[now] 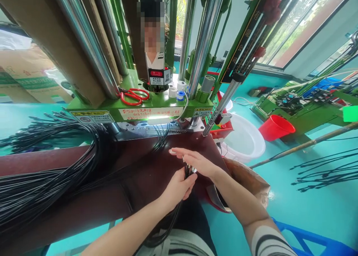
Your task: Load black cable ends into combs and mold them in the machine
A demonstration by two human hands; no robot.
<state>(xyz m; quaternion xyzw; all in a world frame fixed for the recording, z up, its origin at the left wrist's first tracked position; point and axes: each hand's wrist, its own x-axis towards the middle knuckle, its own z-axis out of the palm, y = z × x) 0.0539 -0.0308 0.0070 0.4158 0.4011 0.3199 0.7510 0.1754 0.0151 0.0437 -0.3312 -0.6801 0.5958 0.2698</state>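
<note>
My left hand (176, 186) is wrapped round a bunch of black cables (187, 170) with shiny metal ends pointing up. The cables' lower lengths hang toward my lap. Stretched out nearly flat, my right hand (198, 161) lies over the top of the metal ends, its palm at or just above them; contact is hard to make out. Beyond my hands, several thin cables (160, 138) run from the green press (167, 112) onto the dark red table (140, 185). A thick bundle of black cables (47, 187) lies along the table at the left.
Red-handled scissors (134, 96) and small spools (180, 95) lie on the press ledge. Right of the table are a paper bag (251, 175), a white tub (248, 136), a red bucket (276, 129) and a blue stool (307, 235). Part of a person (155, 60) shows behind the press columns.
</note>
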